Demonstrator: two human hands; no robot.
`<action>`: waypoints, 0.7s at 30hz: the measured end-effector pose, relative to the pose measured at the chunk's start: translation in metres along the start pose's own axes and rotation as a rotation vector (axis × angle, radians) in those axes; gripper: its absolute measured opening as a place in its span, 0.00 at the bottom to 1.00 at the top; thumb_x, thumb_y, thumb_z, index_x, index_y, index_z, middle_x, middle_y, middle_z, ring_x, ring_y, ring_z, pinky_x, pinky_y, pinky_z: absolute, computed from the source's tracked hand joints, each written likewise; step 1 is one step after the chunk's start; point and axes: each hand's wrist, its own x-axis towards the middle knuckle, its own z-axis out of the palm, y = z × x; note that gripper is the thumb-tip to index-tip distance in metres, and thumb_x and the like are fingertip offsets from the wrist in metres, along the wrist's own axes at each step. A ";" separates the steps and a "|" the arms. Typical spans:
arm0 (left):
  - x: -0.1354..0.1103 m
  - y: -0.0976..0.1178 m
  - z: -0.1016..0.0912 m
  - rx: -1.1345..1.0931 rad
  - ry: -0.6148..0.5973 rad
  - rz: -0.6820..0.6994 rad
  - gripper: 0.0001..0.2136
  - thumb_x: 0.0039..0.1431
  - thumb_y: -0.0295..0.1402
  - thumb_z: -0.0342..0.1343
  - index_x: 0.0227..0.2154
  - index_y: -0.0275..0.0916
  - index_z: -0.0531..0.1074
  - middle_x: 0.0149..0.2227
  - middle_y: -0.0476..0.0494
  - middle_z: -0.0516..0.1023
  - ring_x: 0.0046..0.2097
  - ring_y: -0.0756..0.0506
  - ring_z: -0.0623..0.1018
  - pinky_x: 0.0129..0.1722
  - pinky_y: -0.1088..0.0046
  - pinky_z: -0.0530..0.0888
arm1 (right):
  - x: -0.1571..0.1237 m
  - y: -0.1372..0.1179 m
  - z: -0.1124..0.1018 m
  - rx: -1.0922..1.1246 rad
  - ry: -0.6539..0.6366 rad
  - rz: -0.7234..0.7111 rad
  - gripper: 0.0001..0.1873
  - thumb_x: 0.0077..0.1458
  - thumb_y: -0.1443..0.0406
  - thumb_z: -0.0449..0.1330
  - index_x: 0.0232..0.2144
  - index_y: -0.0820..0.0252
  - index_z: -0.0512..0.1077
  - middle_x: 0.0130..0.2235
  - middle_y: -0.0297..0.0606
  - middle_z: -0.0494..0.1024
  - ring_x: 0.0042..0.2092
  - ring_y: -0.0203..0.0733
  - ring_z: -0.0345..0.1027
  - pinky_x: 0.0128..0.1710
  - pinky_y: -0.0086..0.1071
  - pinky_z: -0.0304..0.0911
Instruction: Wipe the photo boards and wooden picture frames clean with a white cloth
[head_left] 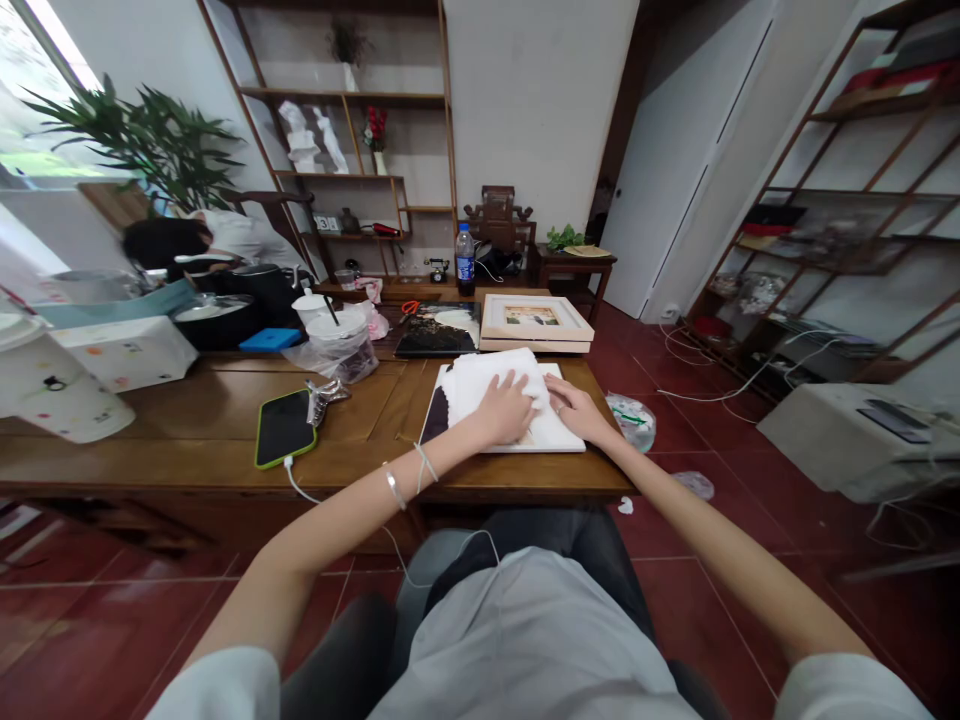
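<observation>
A white paper towel or cloth (469, 378) with a ragged left edge lies over a flat white-edged panel (566, 442) near the table's front right edge. Spread flat on the towel, the fingers of my left hand (507, 410) press against it. My right hand (576, 410) rests at the towel's right side, over the panel's right part, its fingers stretched out. A dark strip of the panel shows at its left. Most of the panel's face is hidden beneath the towel and my hands.
Behind the panel lie a framed picture (536, 322) and a black-and-white panel (442, 328), with a bottle (465, 258) beyond. A charging phone (286, 428), a plastic cup (335, 335) and a paper cup (60, 385) stand left. A person (240, 240) leans at the far left.
</observation>
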 end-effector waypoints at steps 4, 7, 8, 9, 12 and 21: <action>0.025 -0.015 0.010 -0.025 0.025 0.014 0.20 0.66 0.37 0.37 0.46 0.33 0.72 0.62 0.33 0.57 0.63 0.33 0.54 0.58 0.49 0.56 | 0.000 0.001 0.000 0.024 0.003 0.026 0.21 0.51 0.67 0.54 0.48 0.53 0.72 0.56 0.36 0.69 0.59 0.45 0.58 0.61 0.43 0.49; 0.034 -0.012 0.017 -0.011 0.046 0.015 0.20 0.66 0.37 0.38 0.47 0.33 0.71 0.62 0.33 0.56 0.63 0.33 0.54 0.58 0.49 0.56 | 0.001 0.001 -0.002 0.106 0.051 0.075 0.21 0.52 0.66 0.53 0.50 0.53 0.71 0.56 0.35 0.69 0.59 0.45 0.59 0.60 0.43 0.49; 0.035 -0.009 0.018 -0.001 0.049 0.009 0.20 0.65 0.37 0.38 0.47 0.33 0.71 0.62 0.33 0.56 0.63 0.33 0.54 0.58 0.48 0.55 | 0.002 0.000 -0.002 0.146 0.080 0.101 0.21 0.53 0.65 0.53 0.50 0.54 0.70 0.56 0.35 0.69 0.58 0.45 0.59 0.60 0.43 0.50; 0.035 -0.006 0.019 0.008 0.051 0.004 0.19 0.65 0.36 0.39 0.47 0.34 0.71 0.62 0.33 0.56 0.63 0.32 0.54 0.58 0.47 0.55 | 0.002 0.000 -0.003 0.189 0.111 0.130 0.21 0.53 0.64 0.52 0.50 0.54 0.70 0.56 0.36 0.69 0.58 0.44 0.60 0.60 0.42 0.50; 0.031 0.007 0.016 0.034 0.055 0.024 0.17 0.64 0.35 0.41 0.46 0.35 0.72 0.62 0.33 0.56 0.63 0.32 0.54 0.57 0.46 0.55 | 0.002 -0.002 -0.005 0.269 0.181 0.170 0.23 0.53 0.63 0.52 0.52 0.56 0.68 0.57 0.37 0.68 0.58 0.44 0.60 0.60 0.41 0.50; -0.047 0.075 -0.017 0.053 0.014 0.117 0.15 0.59 0.32 0.48 0.44 0.34 0.75 0.61 0.29 0.57 0.61 0.27 0.56 0.54 0.42 0.58 | 0.000 -0.007 -0.006 0.191 0.096 0.127 0.18 0.55 0.61 0.51 0.45 0.55 0.74 0.54 0.37 0.71 0.59 0.45 0.59 0.61 0.44 0.49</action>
